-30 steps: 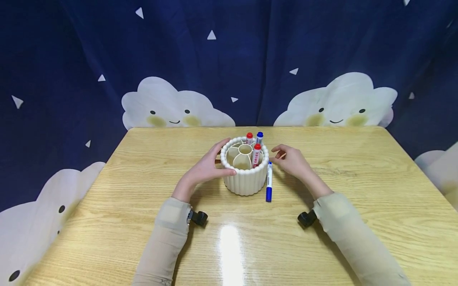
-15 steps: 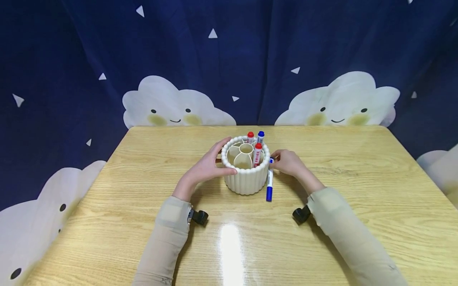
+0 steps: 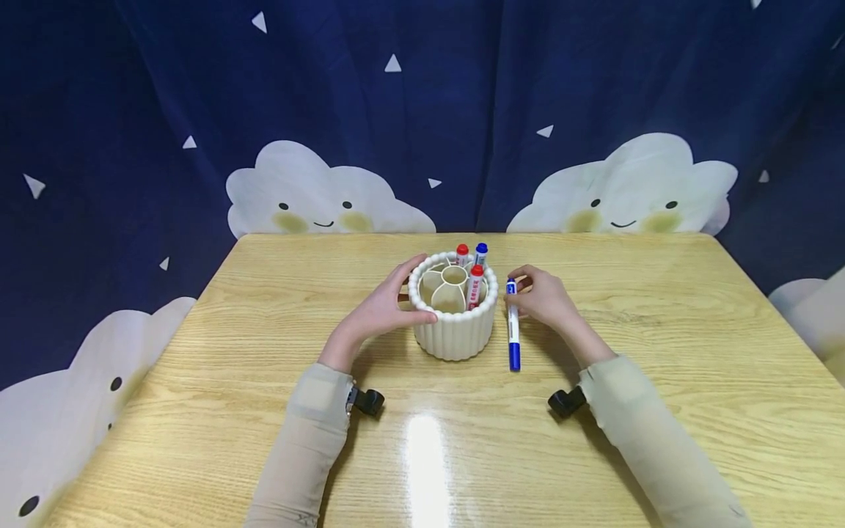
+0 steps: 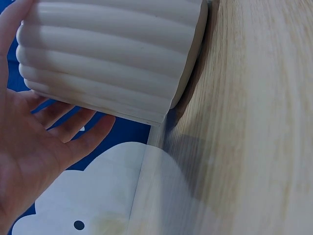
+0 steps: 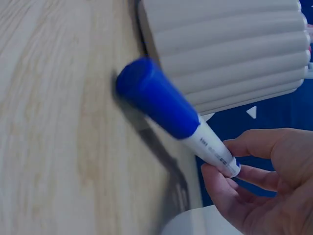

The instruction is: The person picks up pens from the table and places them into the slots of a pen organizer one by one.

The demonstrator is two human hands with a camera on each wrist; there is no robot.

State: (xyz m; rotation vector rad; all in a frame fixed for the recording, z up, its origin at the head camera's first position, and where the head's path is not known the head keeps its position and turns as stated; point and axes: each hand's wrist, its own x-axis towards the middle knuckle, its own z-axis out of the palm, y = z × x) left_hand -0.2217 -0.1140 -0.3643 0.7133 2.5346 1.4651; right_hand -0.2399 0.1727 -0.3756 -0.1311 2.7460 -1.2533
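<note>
A round cream pen holder (image 3: 453,337) with a fluted wall, beaded rim and several petal-shaped compartments stands upright on the table. My left hand (image 3: 381,304) grips its left side, thumb at the front of the rim; in the left wrist view the fingers (image 4: 85,139) reach round the wall. Just right of the holder, my right hand (image 3: 543,297) pinches a white marker (image 3: 513,323) with a blue cap by its far end. That blue cap (image 5: 159,98) points toward the person, close over the tabletop. Two red-capped markers (image 3: 474,287) and a blue-capped marker (image 3: 481,254) stand in the holder's right-hand compartments.
The wooden table (image 3: 231,411) ends at a dark blue curtain (image 3: 317,81) printed with smiling clouds and white triangles. Small black wrist cameras (image 3: 566,403) hang below both forearms. A bright light reflection lies on the tabletop in front of the holder.
My right hand has closed its fingertips on the blue-capped marker and drawn it to the right, away from the holder's wall. My left hand and the holder stay where they were.
</note>
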